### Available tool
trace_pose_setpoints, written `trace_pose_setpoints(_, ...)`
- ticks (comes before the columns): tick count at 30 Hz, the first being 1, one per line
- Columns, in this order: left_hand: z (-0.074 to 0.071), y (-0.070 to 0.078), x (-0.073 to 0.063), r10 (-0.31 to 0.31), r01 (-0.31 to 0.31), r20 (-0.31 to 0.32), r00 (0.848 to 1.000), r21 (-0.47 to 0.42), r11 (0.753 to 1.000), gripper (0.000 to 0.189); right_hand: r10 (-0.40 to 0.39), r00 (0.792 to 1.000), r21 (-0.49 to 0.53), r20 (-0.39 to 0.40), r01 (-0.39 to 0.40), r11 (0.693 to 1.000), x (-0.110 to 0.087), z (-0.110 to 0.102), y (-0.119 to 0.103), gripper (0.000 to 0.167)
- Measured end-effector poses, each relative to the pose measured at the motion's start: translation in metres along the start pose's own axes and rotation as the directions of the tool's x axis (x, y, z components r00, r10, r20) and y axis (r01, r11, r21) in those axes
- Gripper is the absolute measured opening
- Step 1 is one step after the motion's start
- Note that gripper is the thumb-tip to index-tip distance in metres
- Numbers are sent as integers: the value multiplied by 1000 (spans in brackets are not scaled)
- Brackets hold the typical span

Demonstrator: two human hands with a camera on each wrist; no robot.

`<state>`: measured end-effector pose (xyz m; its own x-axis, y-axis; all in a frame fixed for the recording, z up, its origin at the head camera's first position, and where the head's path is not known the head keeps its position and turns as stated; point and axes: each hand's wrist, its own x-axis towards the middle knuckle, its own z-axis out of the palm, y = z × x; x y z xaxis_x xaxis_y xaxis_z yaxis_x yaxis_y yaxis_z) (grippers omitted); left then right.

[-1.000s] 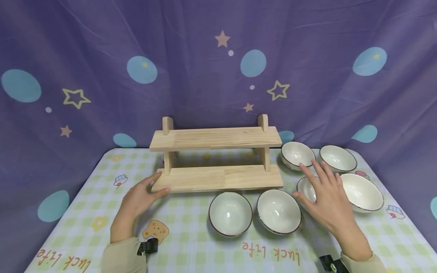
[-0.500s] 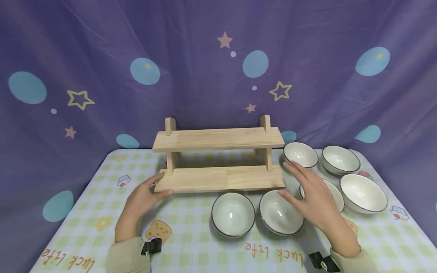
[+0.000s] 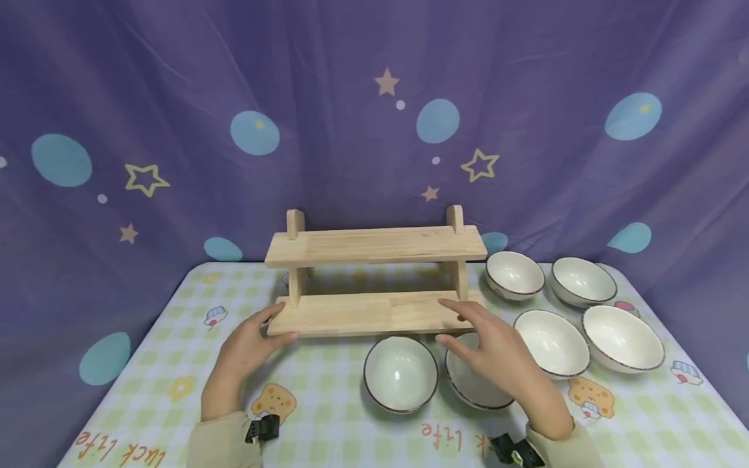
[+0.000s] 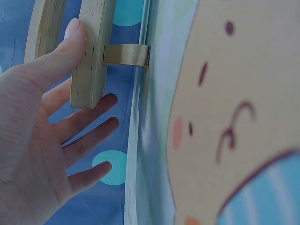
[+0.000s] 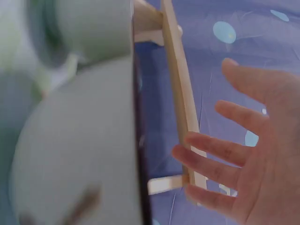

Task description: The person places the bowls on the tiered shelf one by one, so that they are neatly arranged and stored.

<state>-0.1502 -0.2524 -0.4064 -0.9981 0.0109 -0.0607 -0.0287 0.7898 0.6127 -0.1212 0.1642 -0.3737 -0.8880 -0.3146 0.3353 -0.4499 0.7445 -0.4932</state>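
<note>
The two-tier wooden rack [image 3: 374,279] is being bracketed at the ends of its lower board, standing on the desk [image 3: 328,416] at the back, directly ahead of both sets of fingers. The left hand [image 3: 246,348] is being held open against the board's left end: the thumb is being laid on the top face and the fingers [image 4: 89,124] are being spread, relaxed, beside and beneath the end grain, touching but not curled round it. The right hand [image 3: 497,354] is being held open as well, its fingers [image 5: 206,161] straight and just reaching the front edge near the board's right end; whether they are actually touching cannot be told.

The step in hand is judged to be the taking hold of the rack from both ends. For the next move, a matched grip under or around both ends would be called for, with the shelves kept level and the bowl [image 3: 476,383] under the right palm being cleared.

The rack is being shown as pale, smooth, unpainted planks with squared edges on upright posts. Six round, glossy white ceramic bowls with dark rims are being seen: one [image 3: 400,374] just left of the right fingers, the others [image 3: 585,312] to their right. The desk is being covered by a slick checked cloth printed with cartoons.
</note>
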Motion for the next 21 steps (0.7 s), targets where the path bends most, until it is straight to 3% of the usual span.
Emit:
trace_pose_setpoints(10, 0, -3, -1, 0, 0, 5, 1000, -6, 1000, 90, 4, 993, 103, 118, -16, 995, 14, 24, -20, 51)
trace_pose_setpoints(21, 0, 2, 1, 0, 0, 8, 1000, -11, 1000, 90, -7, 987, 36, 162, 1, 999, 19, 39, -18, 39)
